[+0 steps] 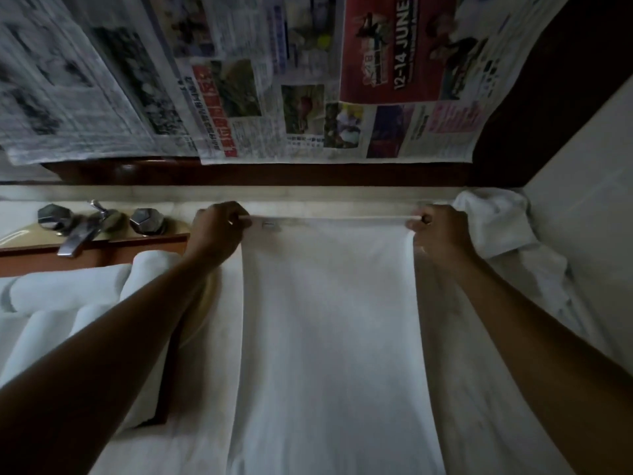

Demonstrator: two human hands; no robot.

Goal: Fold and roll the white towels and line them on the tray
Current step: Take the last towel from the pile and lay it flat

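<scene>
Nearby, rolled towels (pixel 68 290) near chrome tap (pixel 79 234)

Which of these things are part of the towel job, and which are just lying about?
Job: left hand, right hand, held towel, rolled towels, tray, crumpled towel.
Lying about: tap, newspapers.

The left arm (pixel 113 337) and the right arm (pixel 513 320) are both bare, from the wrists up as far as can be seen. The left hand (pixel 219 231) and the right hand (pixel 435 231) are bare too. The light is dim, so small marks on them cannot be told.
</scene>
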